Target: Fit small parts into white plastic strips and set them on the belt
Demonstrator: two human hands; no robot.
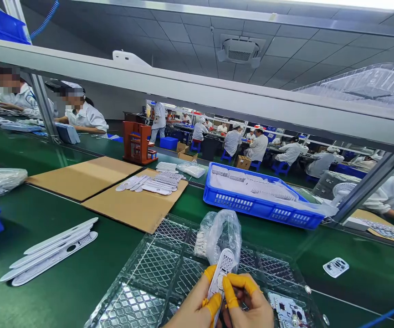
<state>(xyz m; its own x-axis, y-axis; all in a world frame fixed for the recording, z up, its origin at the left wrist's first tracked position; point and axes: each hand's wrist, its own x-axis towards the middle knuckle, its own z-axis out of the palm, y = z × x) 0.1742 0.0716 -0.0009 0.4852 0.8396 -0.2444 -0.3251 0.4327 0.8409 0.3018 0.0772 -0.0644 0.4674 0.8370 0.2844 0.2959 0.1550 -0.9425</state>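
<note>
**Supervisor:** What do the hands have?

**Inspector:** One white perforated plastic panel point(223, 273), standing on end and pinched between both hands. The left hand point(193, 305) and the right hand point(248, 304) press in on it from either side, with the fingers closed rather than spread. Yellow finger cots point(230, 291) cover the fingertips. The lower end of the panel is hidden by the hands, so the exact grip of each finger cannot be confirmed.

**Supervisor:** Position of the panel?

**Inspector:** Held over a clear diamond-patterned plastic tray point(156, 269) that lies on the green conveyor belt point(56, 214). A clear plastic bag point(221, 237) of small white pieces sits just behind the panel. A white printed board point(287, 310) lies on the tray just right of the right hand.

**Supervisor:** Surroundings?

**Inspector:** Long white plastic strips point(49, 251) lie on the belt to the left, and a small white panel point(335, 267) lies on it to the right. Farther along are a blue plastic basket point(237, 200) of white parts under film and brown cardboard sheets point(133, 202) bearing more white parts. A co-worker point(82, 117) in a white coat sits across the belt, well apart from the hands.
</note>
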